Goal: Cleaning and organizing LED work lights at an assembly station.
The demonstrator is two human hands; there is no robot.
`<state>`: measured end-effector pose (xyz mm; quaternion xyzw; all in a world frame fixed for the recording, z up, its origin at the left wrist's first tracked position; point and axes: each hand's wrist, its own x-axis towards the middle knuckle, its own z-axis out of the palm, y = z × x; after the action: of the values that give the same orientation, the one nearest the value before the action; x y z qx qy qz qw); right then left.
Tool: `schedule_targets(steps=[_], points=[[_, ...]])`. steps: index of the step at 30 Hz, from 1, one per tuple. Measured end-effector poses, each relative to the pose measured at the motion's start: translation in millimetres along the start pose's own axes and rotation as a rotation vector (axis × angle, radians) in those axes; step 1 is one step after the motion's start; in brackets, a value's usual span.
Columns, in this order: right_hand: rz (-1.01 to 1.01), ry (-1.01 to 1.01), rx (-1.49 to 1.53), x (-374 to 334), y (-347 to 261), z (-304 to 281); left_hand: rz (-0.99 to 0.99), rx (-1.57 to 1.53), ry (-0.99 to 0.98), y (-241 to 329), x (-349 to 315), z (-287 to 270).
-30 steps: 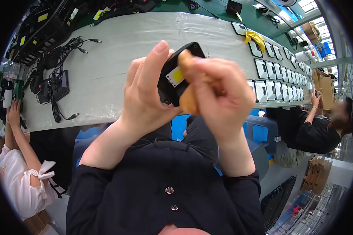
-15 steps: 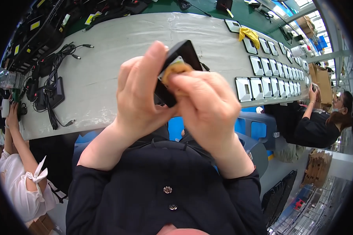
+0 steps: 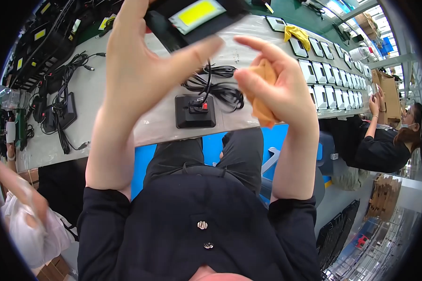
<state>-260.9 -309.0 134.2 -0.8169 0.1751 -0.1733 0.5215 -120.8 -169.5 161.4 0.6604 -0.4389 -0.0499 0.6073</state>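
My left hand (image 3: 140, 70) is raised over the far side of the table, its thumb stretched out. It holds a black lamp case (image 3: 162, 23) with a bright yellow light panel (image 3: 199, 18) facing up; part of it runs out of the picture. My right hand (image 3: 286, 89), to its right, has a crumpled orange cloth (image 3: 263, 105) tucked against the palm, forefinger extended. The two hands are apart. Below and between them, a black device (image 3: 195, 119) with a small red part lies near the table's front edge, its coiled black cable (image 3: 227, 93) behind it.
Rows of white-and-black frames (image 3: 321, 96) cover the table's right side, with a yellow cloth (image 3: 297, 36) behind. Cabled black devices (image 3: 65, 114) lie at left, beside a loaded black rack (image 3: 47, 51). One co-worker (image 3: 384, 145) sits right; another's arm (image 3: 21, 187) is at left.
My hands have separated. The left has lifted the lamp case forward and turned its yellow panel up; the right has drawn rightward with the cloth. The cabled device on the table now shows.
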Motion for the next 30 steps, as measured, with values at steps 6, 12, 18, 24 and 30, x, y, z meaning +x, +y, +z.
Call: schedule_targets(steps=[6,12,18,24,30], points=[[0.081,0.219,0.149,-21,28,-13,0.211,0.757,0.111,-100,-22,-35],[0.123,0.241,0.319,-46,44,-3,0.234,0.489,-0.510,-76,-89,-5],[0.111,0.222,0.290,-58,41,7,0.332,0.408,-0.544,-107,-70,17],[0.066,0.292,0.462,-67,37,3,-0.011,-0.026,-0.345,-118,-72,19],[-0.056,0.343,0.501,-58,28,21,-0.718,-1.143,-0.162,-85,-58,14]])
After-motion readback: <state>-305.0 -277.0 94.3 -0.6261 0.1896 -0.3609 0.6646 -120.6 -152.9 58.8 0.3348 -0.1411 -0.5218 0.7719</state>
